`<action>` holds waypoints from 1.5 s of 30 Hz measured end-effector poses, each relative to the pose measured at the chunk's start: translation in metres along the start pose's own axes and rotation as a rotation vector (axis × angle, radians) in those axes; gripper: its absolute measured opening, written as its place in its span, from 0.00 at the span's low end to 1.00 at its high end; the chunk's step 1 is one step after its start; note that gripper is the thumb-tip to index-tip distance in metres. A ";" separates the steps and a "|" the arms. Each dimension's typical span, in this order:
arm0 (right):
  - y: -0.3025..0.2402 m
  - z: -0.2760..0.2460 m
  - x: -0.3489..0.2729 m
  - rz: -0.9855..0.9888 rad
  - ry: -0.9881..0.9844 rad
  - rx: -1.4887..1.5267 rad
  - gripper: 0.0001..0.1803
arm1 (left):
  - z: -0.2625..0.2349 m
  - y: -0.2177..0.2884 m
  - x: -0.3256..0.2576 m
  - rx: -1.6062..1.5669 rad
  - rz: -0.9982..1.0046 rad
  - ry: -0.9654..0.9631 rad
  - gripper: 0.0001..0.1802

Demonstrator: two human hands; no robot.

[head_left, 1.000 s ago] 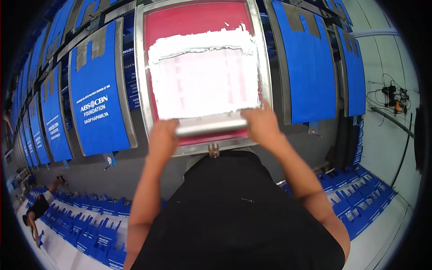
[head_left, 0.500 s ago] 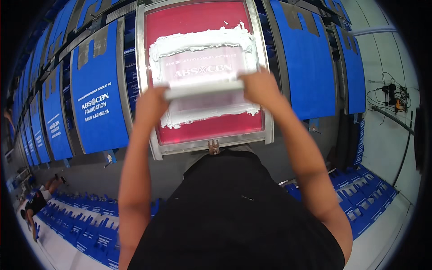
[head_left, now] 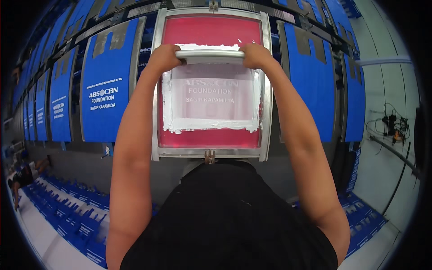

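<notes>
A long pale squeegee (head_left: 210, 54) lies crosswise over a screen-printing frame (head_left: 157, 118) with metal edges. My left hand (head_left: 165, 58) is closed round its left end, and my right hand (head_left: 256, 56) grips its right end. The mesh inside the frame is red (head_left: 211, 30) round a paler rectangle with stencilled lettering. Thick white ink (head_left: 211, 125) borders that rectangle on its sides and near edge. More white ink shows just beyond the squeegee, along the far edge. The squeegee hides part of the stencil's far end.
Blue printed bags (head_left: 104, 76) lie on flat boards in a row to my left, others (head_left: 307, 90) to my right. More blue pieces lie in rows on the floor behind. At far left a person (head_left: 22, 175) bends low. Cables (head_left: 390, 123) hang by the pale wall at right.
Both hands have pushed the squeegee away from me, from the middle of the stencil to its far end. The lower lettering now shows. My view has shifted a little.
</notes>
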State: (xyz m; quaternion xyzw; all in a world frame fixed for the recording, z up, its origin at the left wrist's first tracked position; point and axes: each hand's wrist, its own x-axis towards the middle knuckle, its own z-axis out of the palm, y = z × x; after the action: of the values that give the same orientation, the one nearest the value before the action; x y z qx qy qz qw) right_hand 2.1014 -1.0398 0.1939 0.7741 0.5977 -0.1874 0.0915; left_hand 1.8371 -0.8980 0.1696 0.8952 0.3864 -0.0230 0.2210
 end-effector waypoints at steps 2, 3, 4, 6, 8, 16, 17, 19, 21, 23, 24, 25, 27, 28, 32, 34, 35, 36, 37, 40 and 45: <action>0.010 -0.008 0.006 -0.078 0.068 -0.011 0.26 | -0.007 0.001 -0.009 -0.022 0.063 0.195 0.26; 0.013 -0.013 0.011 -0.124 0.102 -0.015 0.27 | -0.010 0.000 -0.018 -0.028 0.087 0.295 0.28; 0.016 -0.022 0.015 -0.103 0.094 0.026 0.28 | -0.014 0.005 -0.032 0.023 0.119 0.526 0.29; 0.018 -0.043 0.019 -0.044 0.078 0.111 0.30 | -0.022 0.024 -0.079 0.135 0.192 0.980 0.31; 0.022 -0.047 0.030 -0.021 0.013 0.125 0.31 | 0.015 0.040 -0.152 -0.216 -0.120 0.383 0.27; -0.004 -0.030 0.060 -0.225 -0.022 0.083 0.34 | 0.227 0.076 -0.312 -1.421 -0.550 -0.617 0.25; -0.010 -0.026 0.062 -0.226 -0.002 0.018 0.33 | 0.229 0.081 -0.312 -1.572 -0.532 -0.569 0.24; -0.022 -0.020 0.065 -0.194 0.061 -0.016 0.31 | 0.226 0.080 -0.314 -1.378 -0.318 -0.495 0.23; -0.026 -0.015 0.064 -0.122 0.148 0.045 0.29 | 0.226 0.079 -0.314 -1.362 -0.189 -0.466 0.23; -0.027 -0.010 0.055 -0.160 0.148 -0.004 0.29 | 0.208 0.083 -0.310 -1.416 -0.237 -0.523 0.23; -0.023 -0.008 0.047 -0.171 0.150 -0.027 0.29 | 0.194 0.088 -0.307 -1.438 -0.257 -0.560 0.23; -0.032 -0.006 0.031 -0.158 0.143 -0.010 0.30 | 0.180 0.097 -0.307 -1.487 -0.254 -0.502 0.23; -0.059 0.001 -0.022 -0.130 0.126 0.030 0.30 | 0.182 0.093 -0.308 -1.410 -0.277 -0.539 0.24; -0.066 0.015 -0.048 -0.167 0.155 -0.007 0.30 | 0.184 0.093 -0.307 -1.369 -0.285 -0.560 0.24; -0.104 0.085 -0.192 -0.202 0.222 -0.001 0.22 | 0.187 0.096 -0.307 -1.422 -0.308 -0.549 0.24; -0.118 0.106 -0.237 -0.191 0.269 0.019 0.22 | 0.194 0.095 -0.303 -1.373 -0.320 -0.537 0.25; -0.115 0.112 -0.238 -0.182 0.272 0.034 0.22 | 0.194 0.096 -0.303 -1.329 -0.348 -0.536 0.25; -0.112 0.116 -0.236 -0.178 0.274 0.047 0.22 | 0.194 0.097 -0.302 -1.287 -0.377 -0.530 0.26; -0.108 0.116 -0.231 -0.188 0.280 0.061 0.22 | 0.211 0.093 -0.302 -1.249 -0.417 -0.485 0.27; -0.089 0.086 -0.215 -0.192 0.300 0.100 0.23 | 0.227 0.087 -0.302 -1.143 -0.493 -0.458 0.29; -0.020 0.066 -0.212 -0.108 0.156 0.199 0.21 | 0.215 0.091 -0.311 -1.132 -0.557 -0.456 0.30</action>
State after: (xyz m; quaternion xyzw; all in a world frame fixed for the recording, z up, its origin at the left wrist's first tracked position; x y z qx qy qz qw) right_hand 2.0244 -1.2479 0.2200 0.7582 0.6224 -0.1897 -0.0426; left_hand 1.7107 -1.2542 0.0758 0.4810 0.4991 -0.0614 0.7182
